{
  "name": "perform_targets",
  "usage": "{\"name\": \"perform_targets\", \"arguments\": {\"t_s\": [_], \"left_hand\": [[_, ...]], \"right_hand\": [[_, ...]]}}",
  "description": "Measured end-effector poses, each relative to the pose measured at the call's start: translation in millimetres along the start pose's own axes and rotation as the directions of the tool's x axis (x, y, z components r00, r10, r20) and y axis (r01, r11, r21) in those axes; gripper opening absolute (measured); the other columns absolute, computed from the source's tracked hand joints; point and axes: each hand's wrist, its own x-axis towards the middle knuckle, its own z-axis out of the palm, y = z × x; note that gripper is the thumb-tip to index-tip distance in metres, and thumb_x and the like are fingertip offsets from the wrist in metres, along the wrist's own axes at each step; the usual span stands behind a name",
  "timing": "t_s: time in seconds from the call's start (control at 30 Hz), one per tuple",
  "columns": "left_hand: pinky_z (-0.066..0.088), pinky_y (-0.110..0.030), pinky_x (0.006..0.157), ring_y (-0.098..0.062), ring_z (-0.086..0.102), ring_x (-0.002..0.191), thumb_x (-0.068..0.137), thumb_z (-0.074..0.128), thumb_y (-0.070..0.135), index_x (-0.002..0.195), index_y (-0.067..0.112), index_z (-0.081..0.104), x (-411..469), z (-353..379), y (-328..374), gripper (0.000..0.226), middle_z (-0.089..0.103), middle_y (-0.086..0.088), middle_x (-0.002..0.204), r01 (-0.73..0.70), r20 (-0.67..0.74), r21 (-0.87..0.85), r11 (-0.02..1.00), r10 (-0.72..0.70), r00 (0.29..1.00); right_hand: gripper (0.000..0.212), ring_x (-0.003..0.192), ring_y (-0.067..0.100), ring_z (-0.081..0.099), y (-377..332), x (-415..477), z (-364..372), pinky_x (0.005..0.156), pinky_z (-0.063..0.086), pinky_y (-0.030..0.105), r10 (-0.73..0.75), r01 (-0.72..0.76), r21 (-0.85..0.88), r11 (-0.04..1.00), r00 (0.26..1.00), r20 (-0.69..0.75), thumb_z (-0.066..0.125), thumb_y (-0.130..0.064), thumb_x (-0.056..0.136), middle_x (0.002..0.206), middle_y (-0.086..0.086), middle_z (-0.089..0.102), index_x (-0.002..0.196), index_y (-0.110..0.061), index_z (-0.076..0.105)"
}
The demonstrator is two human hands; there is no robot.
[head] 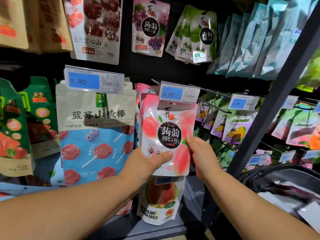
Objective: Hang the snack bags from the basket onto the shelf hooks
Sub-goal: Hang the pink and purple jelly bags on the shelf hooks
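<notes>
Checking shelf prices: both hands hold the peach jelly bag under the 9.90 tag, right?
No. In the head view, the left hand and right hand hold the peach jelly bag under the 4.90 tag; the 9.90 tag hangs further left.

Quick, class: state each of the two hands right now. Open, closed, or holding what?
Left hand: holds the peach jelly bag at its lower left, thumb across the front.
Right hand: pinches the same bag's right edge.
</notes>
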Motion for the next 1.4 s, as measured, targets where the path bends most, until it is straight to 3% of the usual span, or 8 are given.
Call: {"name": "perform_targets", "arguments": {"t_s": [0.3,0.53,0.7,0.8,1.03,1.13,1.27,1.4], "left_hand": [[0.048,-0.009,0.058,0.003,0.068,0.069,0.08,0.078,0.013,0.113,0.011,0.069,9.9,0.4,-1.2,0.035,0.075,0.008,0.087,-0.004,-0.02,0.083,0.997,0.006,1.0],[0.052,-0.013,0.065,-0.006,0.072,0.085,0.078,0.078,0.014,0.117,0.012,0.068,12.8,-3.1,-4.9,0.04,0.076,0.001,0.102,0.002,-0.019,0.076,0.997,-0.001,1.0],[0.05,-0.012,0.069,-0.01,0.071,0.089,0.079,0.08,0.026,0.112,0.017,0.07,18.1,-4.6,-5.9,0.036,0.076,0.007,0.097,0.002,-0.083,0.186,0.983,0.014,0.996],[0.042,-0.014,0.062,-0.006,0.059,0.071,0.077,0.08,0.037,0.101,0.02,0.066,26.5,-7.6,-9.5,0.033,0.064,0.013,0.075,-0.001,-0.154,0.361,0.933,0.061,0.986],[0.038,-0.018,0.06,-0.014,0.063,0.078,0.076,0.077,0.053,0.093,0.013,0.061,42.4,-21.4,-27.6,0.046,0.066,0.005,0.082,0.096,-0.196,0.512,0.854,0.007,0.981],[0.04,-0.021,0.061,-0.013,0.062,0.075,0.08,0.071,0.056,0.082,0.024,0.062,42.4,-24.6,-32.1,0.033,0.065,0.009,0.075,0.117,-0.149,0.531,0.839,-0.044,0.988],[0.057,-0.032,0.071,-0.015,0.061,0.068,0.084,0.07,0.051,0.082,0.027,0.064,39.1,-20.7,-37.6,0.025,0.063,0.01,0.069,0.217,-0.114,0.39,0.895,-0.187,0.976],[0.044,-0.02,0.045,-0.012,0.049,0.048,0.085,0.073,0.041,0.093,0.014,0.062,28.9,-5.3,-40.9,0.03,0.057,-0.002,0.063,0.421,-0.116,0.031,0.907,-0.415,0.902]], "right_hand": [[0.057,0.078,0.027,0.064,-4.2,6.1,4.9,0.074,0.048,0.036,0.019,-0.02,-0.038,0.999,0.999,-0.042,0.055,-0.047,0.096,0.09,0.024,0.07,0.091,0.009,0.064],[0.06,0.089,0.039,0.068,-1.4,8.0,5.8,0.086,0.052,0.049,-0.01,0.006,-0.075,0.997,0.999,-0.047,0.056,-0.051,0.095,0.098,0.027,0.069,0.092,0.009,0.065],[0.065,0.072,0.025,0.056,1.0,18.5,12.8,0.07,0.043,0.035,0.007,-0.014,-0.075,0.997,0.995,-0.095,0.057,-0.048,0.095,0.079,0.021,0.061,0.091,0.016,0.057],[0.052,0.07,0.023,0.054,7.2,29.0,18.3,0.065,0.04,0.031,0.03,-0.044,-0.095,0.994,0.989,-0.142,0.055,-0.036,0.099,0.077,0.016,0.061,0.089,0.014,0.06],[0.047,0.057,0.009,0.046,13.7,35.5,19.8,0.05,0.032,0.018,-0.041,0.005,-0.306,0.952,0.993,-0.114,0.046,-0.039,0.102,0.06,-0.004,0.051,0.06,-0.018,0.05],[0.047,0.048,0.005,0.041,17.5,32.4,14.3,0.048,0.032,0.015,-0.097,0.073,-0.281,0.957,0.993,-0.071,0.051,-0.032,0.101,0.055,-0.003,0.045,0.058,-0.015,0.044],[0.041,0.053,0.011,0.048,20.1,28.1,3.7,0.058,0.041,0.026,-0.107,0.101,-0.306,0.947,0.994,-0.006,0.058,-0.031,0.098,0.058,0.0,0.053,0.062,-0.013,0.053],[0.033,0.047,-0.001,0.05,22.6,20.0,-12.4,0.055,0.041,0.015,-0.087,0.098,-0.435,0.895,0.995,0.046,0.063,-0.033,0.095,0.059,-0.006,0.059,0.066,-0.017,0.061]]}}
